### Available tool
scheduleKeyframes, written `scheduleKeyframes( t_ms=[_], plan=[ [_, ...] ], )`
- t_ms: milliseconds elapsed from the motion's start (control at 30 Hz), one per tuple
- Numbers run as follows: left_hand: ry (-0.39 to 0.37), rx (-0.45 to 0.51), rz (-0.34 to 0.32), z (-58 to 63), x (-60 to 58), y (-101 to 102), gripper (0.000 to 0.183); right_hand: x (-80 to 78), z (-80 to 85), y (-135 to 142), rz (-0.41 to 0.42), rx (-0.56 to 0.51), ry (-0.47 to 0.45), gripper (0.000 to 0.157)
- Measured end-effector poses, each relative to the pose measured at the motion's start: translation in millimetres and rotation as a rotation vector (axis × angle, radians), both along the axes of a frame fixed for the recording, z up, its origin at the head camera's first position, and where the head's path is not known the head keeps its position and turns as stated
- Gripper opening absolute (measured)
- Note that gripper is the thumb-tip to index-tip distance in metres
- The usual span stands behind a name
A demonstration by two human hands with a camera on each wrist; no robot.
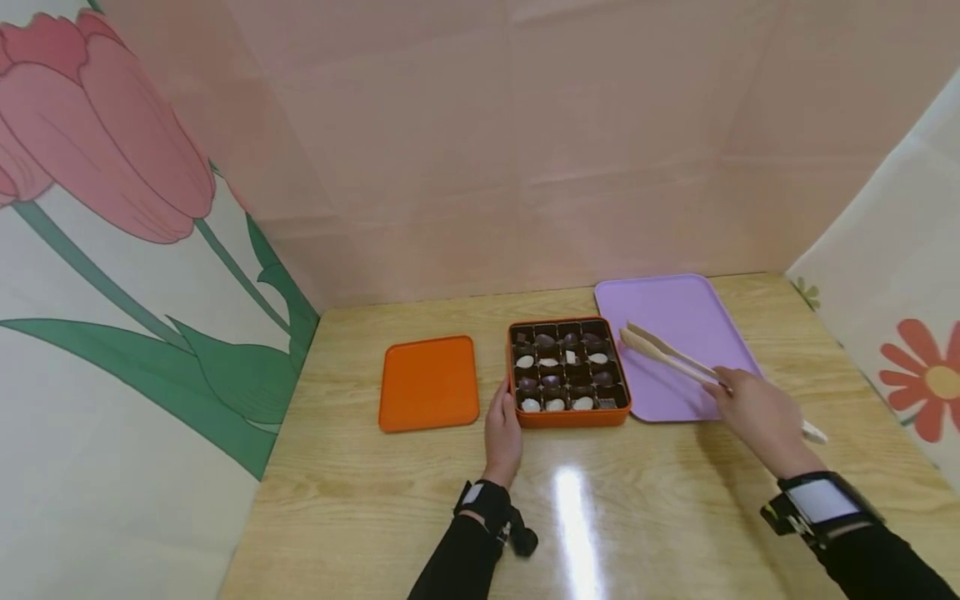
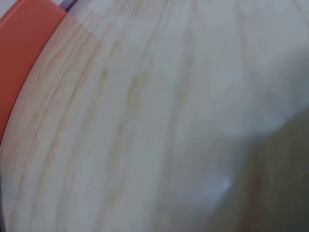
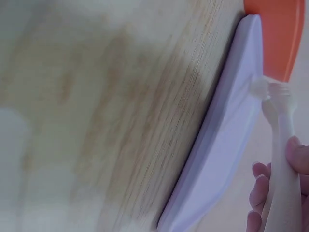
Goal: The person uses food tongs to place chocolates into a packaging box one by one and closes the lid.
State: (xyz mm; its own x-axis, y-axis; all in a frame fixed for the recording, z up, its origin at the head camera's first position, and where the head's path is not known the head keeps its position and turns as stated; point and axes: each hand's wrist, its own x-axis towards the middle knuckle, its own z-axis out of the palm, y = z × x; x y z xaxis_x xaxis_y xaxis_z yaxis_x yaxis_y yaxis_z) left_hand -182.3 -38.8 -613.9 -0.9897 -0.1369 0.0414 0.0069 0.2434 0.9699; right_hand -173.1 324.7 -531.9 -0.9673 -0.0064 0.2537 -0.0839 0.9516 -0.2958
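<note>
An orange box (image 1: 573,419) holds rows of dark and white chocolates (image 1: 551,381) in a dark divided insert. My left hand (image 1: 504,433) rests against the box's left side, fingers along its wall and thumb near the front corner. In my right hand (image 1: 757,412) is a pair of pale tongs (image 1: 667,354), gripped along the handles. The tong tips hover over the left part of a purple tray (image 1: 697,312), close to the box's right edge. In the right wrist view, fingers and thumb wrap the tongs (image 3: 285,159); a blurred whitish tip overlaps the tray (image 3: 217,159).
A flat orange lid (image 1: 429,383) lies on the wood-grain table (image 1: 337,500), left of the box. The purple tray sits against the box's right side. A pink backdrop (image 1: 465,167) stands behind the table, with flower-printed sheets (image 1: 915,275) at both sides.
</note>
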Motion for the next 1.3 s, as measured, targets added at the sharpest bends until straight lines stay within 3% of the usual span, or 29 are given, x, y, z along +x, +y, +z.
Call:
scheduleKeyframes(
  t_ms=[200,367,533,833,1300],
  plan=[
    [0.004,-0.02,0.003,3.6,1.6,1,0.049,28.2,14.0,2,-0.014,0.008,0.01,0.034],
    [-0.02,0.002,0.004,11.3,4.7,1,0.047,35.3,18.8,1,-0.023,0.023,-0.003,0.036],
    [-0.012,-0.003,0.0,3.7,2.0,0,0.049,32.7,12.4,3,-0.028,0.014,-0.037,0.039],
    [-0.004,0.001,-0.011,3.5,1.6,-1,0.05,20.6,0.5,4,0.001,0.004,0.026,0.035],
    [-0.002,0.006,-0.007,3.9,4.0,-1,0.051,-2.0,-6.5,-9,0.039,0.012,0.037,0.034]
  ],
)
